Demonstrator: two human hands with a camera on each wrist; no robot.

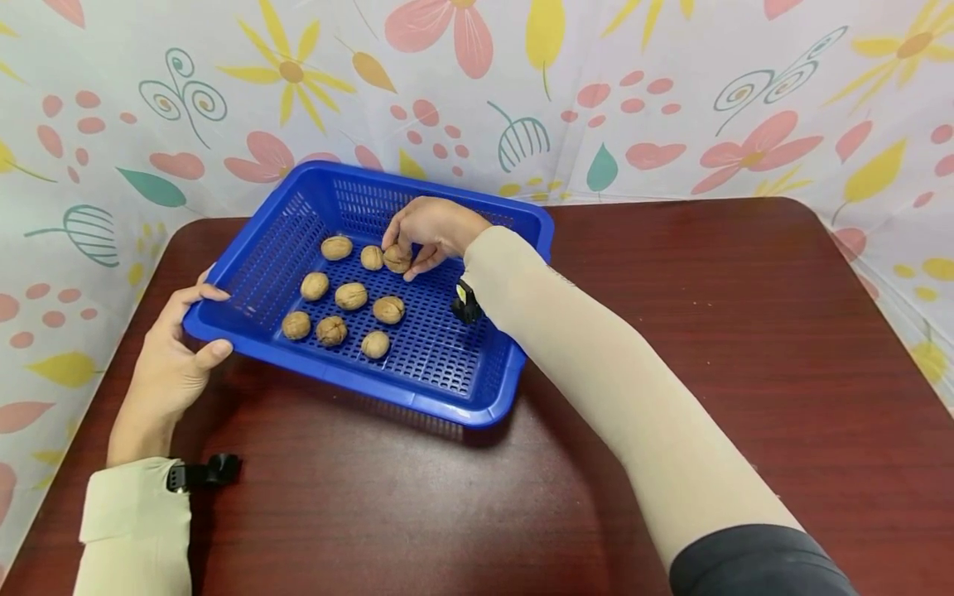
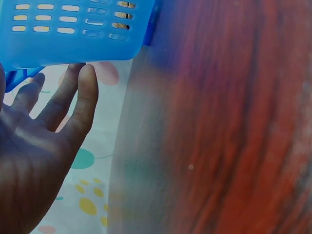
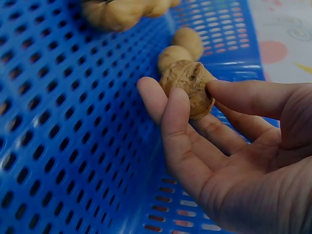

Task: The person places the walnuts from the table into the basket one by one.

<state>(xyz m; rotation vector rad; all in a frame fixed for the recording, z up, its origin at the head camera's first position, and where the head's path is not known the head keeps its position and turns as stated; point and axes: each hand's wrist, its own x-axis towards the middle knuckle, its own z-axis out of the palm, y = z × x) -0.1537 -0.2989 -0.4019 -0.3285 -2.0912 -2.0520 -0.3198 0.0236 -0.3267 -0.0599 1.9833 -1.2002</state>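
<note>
A blue plastic basket with slotted walls and floor sits over the table, its left end raised in the left wrist view. My left hand holds that end, the thumb and a finger at the rim, and other fingers show under the basket's edge. Inside, my right hand pinches a walnut between thumb and fingertips near the far wall. Right beside it lies another walnut. Several more walnuts are spread in loose rows over the left and middle of the basket floor.
The dark red-brown wooden table extends to the right of the basket and in front of it. Behind stands a white cloth printed with flowers and leaves. Small black cameras are strapped at both wrists.
</note>
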